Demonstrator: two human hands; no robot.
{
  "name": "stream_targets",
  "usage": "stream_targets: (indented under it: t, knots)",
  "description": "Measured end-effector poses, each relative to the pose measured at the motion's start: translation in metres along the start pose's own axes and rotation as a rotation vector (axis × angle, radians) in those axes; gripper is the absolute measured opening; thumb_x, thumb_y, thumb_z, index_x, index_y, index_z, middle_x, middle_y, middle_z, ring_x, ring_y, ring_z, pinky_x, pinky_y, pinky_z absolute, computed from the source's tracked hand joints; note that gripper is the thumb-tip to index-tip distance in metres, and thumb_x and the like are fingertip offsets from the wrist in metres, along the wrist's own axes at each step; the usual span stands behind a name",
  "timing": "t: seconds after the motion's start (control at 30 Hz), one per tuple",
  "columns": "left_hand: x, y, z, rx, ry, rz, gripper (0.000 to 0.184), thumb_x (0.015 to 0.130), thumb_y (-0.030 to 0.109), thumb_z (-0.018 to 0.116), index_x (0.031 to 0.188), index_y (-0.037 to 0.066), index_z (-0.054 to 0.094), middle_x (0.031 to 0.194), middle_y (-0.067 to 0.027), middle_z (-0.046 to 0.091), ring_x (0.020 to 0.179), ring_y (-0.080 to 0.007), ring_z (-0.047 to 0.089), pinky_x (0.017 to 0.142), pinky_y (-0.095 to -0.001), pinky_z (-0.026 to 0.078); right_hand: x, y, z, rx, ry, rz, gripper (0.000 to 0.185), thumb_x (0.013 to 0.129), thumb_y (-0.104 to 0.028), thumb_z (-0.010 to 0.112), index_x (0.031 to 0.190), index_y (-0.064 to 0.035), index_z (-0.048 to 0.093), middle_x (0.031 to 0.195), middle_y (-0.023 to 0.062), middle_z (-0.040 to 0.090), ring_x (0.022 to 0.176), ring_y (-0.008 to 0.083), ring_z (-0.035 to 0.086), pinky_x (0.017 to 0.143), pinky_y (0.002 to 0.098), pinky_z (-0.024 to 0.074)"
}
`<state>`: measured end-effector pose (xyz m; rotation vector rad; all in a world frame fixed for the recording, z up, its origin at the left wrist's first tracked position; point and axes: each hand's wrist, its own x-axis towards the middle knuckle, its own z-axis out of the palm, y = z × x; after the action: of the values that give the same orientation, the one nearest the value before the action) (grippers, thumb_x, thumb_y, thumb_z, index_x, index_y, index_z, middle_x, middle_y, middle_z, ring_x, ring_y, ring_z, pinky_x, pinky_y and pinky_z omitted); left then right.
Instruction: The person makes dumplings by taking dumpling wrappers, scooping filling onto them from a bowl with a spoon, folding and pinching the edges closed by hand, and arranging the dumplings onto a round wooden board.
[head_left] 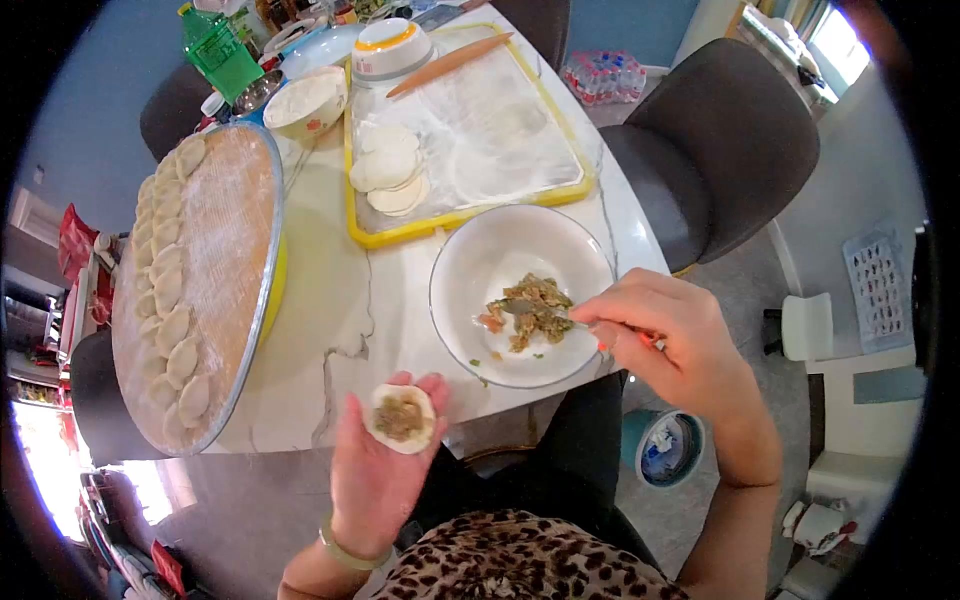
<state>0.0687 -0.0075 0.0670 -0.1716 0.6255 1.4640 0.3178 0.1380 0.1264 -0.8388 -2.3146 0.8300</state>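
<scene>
On the palm and fingers of my left hand rests a round dumpling wrapper with a mound of meat filling in its middle. My right hand grips the handle of a spoon, whose tip sits in more filling inside a white bowl. Several flat wrappers lie overlapping on a floured, yellow-rimmed board beyond the bowl. At left, a floured round board carries rows of folded dumplings.
A wooden rolling pin and an upturned bowl occupy the far end of the yellow-rimmed board. Beside it stands a bowl of flour. A grey chair is at the right, and a bin stands on the floor below.
</scene>
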Motion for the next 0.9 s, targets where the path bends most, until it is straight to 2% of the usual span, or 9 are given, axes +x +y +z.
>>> stream_targets:
  t: [0.1, 0.17, 0.2, 0.3, 0.43, 0.63, 0.73, 0.87, 0.9]
  knots:
    - [0.009, -0.015, 0.000, 0.057, 0.058, -0.068, 0.054, 0.099, 0.048, 0.033, 0.125, 0.004, 0.048, 0.129, -0.0165, 0.051, 0.126, -0.0325, 0.045, 0.098, -0.0464, 0.044, 0.011, 0.006, 0.013, -0.086, 0.020, -0.072, 0.014, 0.079, -0.005, 0.064, 0.093, -0.0062, 0.066, 0.080, 0.0081, 0.061, 0.069, 0.0258, 0.062, 0.061, 0.0332, 0.0496]
    - [0.012, -0.019, -0.003, 0.082, -0.078, -0.160, 0.056, 0.101, 0.045, 0.022, 0.129, 0.001, 0.043, 0.131, -0.0166, 0.048, 0.128, -0.0305, 0.042, 0.102, -0.0404, 0.039, 0.017, 0.004, 0.017, -0.133, -0.023, -0.097, 0.014, 0.079, -0.006, 0.065, 0.092, -0.0070, 0.066, 0.080, 0.0075, 0.061, 0.069, 0.0260, 0.062, 0.061, 0.0341, 0.0493]
    - [0.012, -0.021, 0.003, 0.156, -0.010, -0.174, 0.057, 0.101, 0.046, 0.020, 0.130, 0.002, 0.042, 0.130, -0.0154, 0.050, 0.127, -0.0295, 0.043, 0.102, -0.0397, 0.038, 0.019, 0.003, 0.016, -0.187, -0.059, -0.127, 0.014, 0.078, -0.006, 0.065, 0.092, -0.0078, 0.065, 0.080, 0.0068, 0.061, 0.069, 0.0263, 0.062, 0.060, 0.0351, 0.0491]
    - [0.014, -0.025, 0.007, 0.211, 0.019, -0.218, 0.056, 0.099, 0.050, 0.028, 0.127, 0.004, 0.046, 0.128, -0.0141, 0.051, 0.125, -0.0304, 0.046, 0.100, -0.0433, 0.042, 0.018, -0.004, 0.010, -0.099, -0.121, -0.100, 0.014, 0.078, -0.006, 0.064, 0.091, -0.0072, 0.064, 0.077, 0.0063, 0.060, 0.067, 0.0256, 0.060, 0.059, 0.0352, 0.0484]
    - [0.014, -0.028, 0.016, 0.234, 0.017, -0.233, 0.057, 0.100, 0.050, 0.026, 0.130, 0.005, 0.043, 0.133, -0.0139, 0.048, 0.125, -0.0296, 0.045, 0.100, -0.0423, 0.041, 0.008, 0.000, 0.004, 0.008, -0.163, -0.083, 0.014, 0.078, -0.005, 0.063, 0.092, -0.0056, 0.065, 0.074, 0.0077, 0.059, 0.066, 0.0256, 0.060, 0.060, 0.0337, 0.0482]
    - [0.014, -0.030, 0.022, 0.205, -0.036, -0.163, 0.055, 0.102, 0.042, 0.019, 0.132, 0.001, 0.041, 0.133, -0.0157, 0.047, 0.128, -0.0286, 0.044, 0.101, -0.0382, 0.039, -0.017, -0.010, -0.004, 0.318, -0.042, 0.216, 0.015, 0.085, -0.006, 0.056, 0.091, 0.0020, 0.067, 0.077, 0.0086, 0.062, 0.069, 0.0156, 0.061, 0.061, 0.0277, 0.0489]
    - [0.014, -0.032, 0.021, 0.230, -0.085, -0.185, 0.058, 0.101, 0.048, 0.024, 0.135, 0.003, 0.038, 0.136, -0.0138, 0.045, 0.125, -0.0292, 0.045, 0.101, -0.0406, 0.040, -0.028, -0.017, -0.006, 0.663, 0.184, 0.480, 0.023, 0.087, -0.011, 0.052, 0.091, 0.0069, 0.066, 0.083, 0.0077, 0.063, 0.072, 0.0136, 0.061, 0.066, 0.0249, 0.0504]
    - [0.014, -0.038, 0.021, 0.195, -0.082, -0.172, 0.057, 0.102, 0.045, 0.022, 0.137, 0.002, 0.037, 0.135, -0.0138, 0.047, 0.123, -0.0286, 0.047, 0.101, -0.0401, 0.041, -0.043, -0.019, 0.004, 0.638, 0.163, 0.443, 0.023, 0.086, -0.009, 0.050, 0.094, 0.0059, 0.067, 0.083, 0.0084, 0.063, 0.073, 0.0137, 0.061, 0.065, 0.0259, 0.0503]
    - [0.013, -0.039, 0.021, 0.196, -0.118, -0.163, 0.057, 0.102, 0.044, 0.022, 0.137, 0.002, 0.036, 0.134, -0.0140, 0.047, 0.122, -0.0282, 0.048, 0.101, -0.0397, 0.041, -0.048, -0.021, 0.010, 0.513, 0.125, 0.299, 0.020, 0.084, -0.008, 0.055, 0.095, 0.0032, 0.067, 0.084, 0.0083, 0.063, 0.073, 0.0147, 0.061, 0.065, 0.0266, 0.0504]
